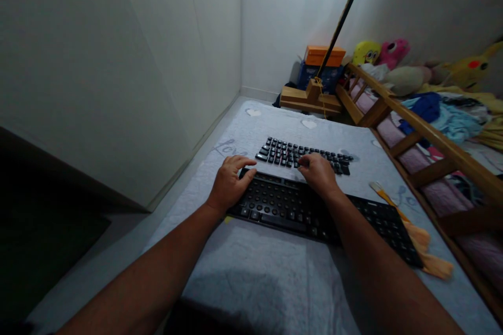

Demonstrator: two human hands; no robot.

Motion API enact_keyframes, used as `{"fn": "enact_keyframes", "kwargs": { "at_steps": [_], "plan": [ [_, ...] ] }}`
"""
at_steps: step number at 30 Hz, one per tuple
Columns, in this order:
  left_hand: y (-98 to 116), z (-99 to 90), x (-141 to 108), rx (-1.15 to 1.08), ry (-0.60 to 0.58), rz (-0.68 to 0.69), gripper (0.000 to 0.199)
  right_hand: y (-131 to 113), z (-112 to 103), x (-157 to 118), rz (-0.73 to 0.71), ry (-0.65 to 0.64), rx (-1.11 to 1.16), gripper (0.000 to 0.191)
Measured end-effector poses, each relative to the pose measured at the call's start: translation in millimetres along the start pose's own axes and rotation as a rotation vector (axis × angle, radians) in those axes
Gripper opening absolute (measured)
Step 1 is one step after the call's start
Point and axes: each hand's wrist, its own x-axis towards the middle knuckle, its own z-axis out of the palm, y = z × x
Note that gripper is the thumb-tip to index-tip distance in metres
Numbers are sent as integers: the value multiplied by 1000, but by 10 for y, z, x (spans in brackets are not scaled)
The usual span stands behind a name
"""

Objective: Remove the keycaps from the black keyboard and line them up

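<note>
A black keyboard [275, 204] lies on the light cloth, with most keycaps gone from its main section and bare key posts showing. Several keys remain along its front row. Beyond it, loose black keycaps [283, 152] are laid out in rows. At the keyboard's upper left corner rests my left hand [231, 180], thumb and forefinger apart, nothing visible between them. My right hand [318, 171] reaches across the keyboard to the near edge of the loose rows. Its fingertips are pinched at a keycap there; the hand hides part of the rows.
A brush [383, 193] and an orange cloth [436, 264] lie right of the keyboard. A wooden bed rail [416, 120] runs along the right side. A stand with a wooden base [310, 97] and boxes [324, 56] are at the back. A white cabinet [157, 63] stands left.
</note>
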Motion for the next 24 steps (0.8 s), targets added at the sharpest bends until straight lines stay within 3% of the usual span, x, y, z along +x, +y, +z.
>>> {"fn": "enact_keyframes", "kwargs": {
  "at_steps": [10, 24],
  "plan": [
    [19, 23, 1, -13, -47, 18, 13, -9, 146, 121, 65, -68, -77, 26],
    [24, 31, -11, -35, -67, 25, 14, -49, 134, 107, 97, -74, -101, 29]
  ]
}}
